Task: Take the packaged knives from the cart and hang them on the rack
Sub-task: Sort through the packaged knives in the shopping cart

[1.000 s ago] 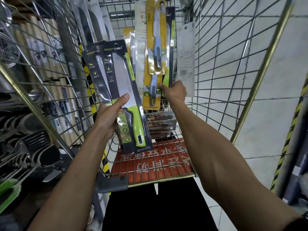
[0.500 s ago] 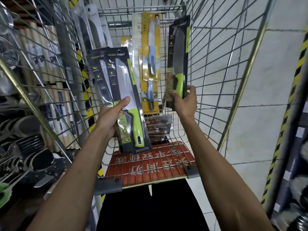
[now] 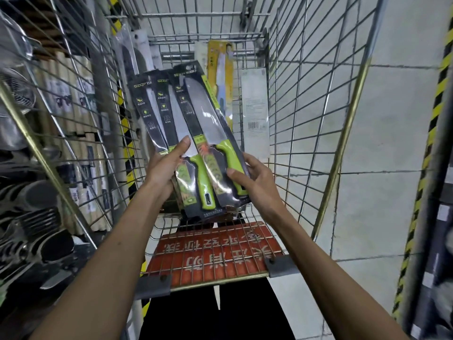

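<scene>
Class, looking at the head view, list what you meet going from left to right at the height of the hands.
Shelf of metal kitchenware → left hand → green-handled packaged knives → right hand → cart's right wire wall → yellow-and-black striped post.

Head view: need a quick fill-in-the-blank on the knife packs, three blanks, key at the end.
The left hand and right hand together hold ___ black knife packs.
The handles of those knives are ___.
The barcode pack standing in the cart is ___.
Missing words: three; green; white.
</scene>
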